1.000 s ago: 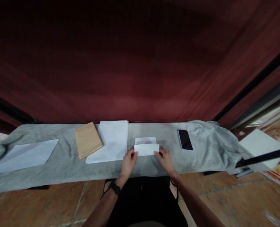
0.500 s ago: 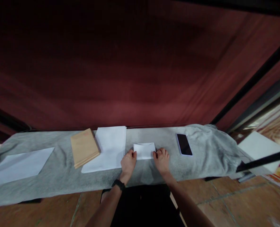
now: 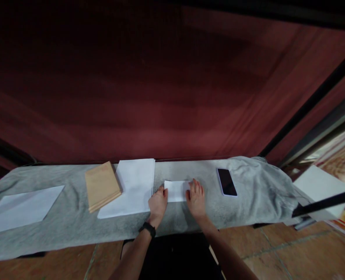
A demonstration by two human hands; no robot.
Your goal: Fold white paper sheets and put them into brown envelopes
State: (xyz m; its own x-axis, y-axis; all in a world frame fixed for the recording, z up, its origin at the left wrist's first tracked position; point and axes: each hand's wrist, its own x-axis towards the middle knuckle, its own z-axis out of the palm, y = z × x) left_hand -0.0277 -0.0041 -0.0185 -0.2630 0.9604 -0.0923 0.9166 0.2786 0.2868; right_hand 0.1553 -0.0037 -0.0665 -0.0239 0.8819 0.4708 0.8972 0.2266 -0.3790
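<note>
While the left hand (image 3: pixel 157 203) curls against its left edge and the right hand (image 3: pixel 196 197) presses flat, fingers spread, on its right end, the folded white sheet (image 3: pixel 176 190) lies on the cloth-covered bench (image 3: pixel 73 223), light, limp, crease-prone, likely best pinched by an edge.

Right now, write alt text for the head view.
Left hand touches the left edge of a folded white paper on a grey cloth; right hand lies flat on the paper. White sheets and brown envelopes lie left, a phone right.

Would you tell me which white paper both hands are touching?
The small folded paper between left hand and right hand; white stack and large sheet lie further left.
</note>
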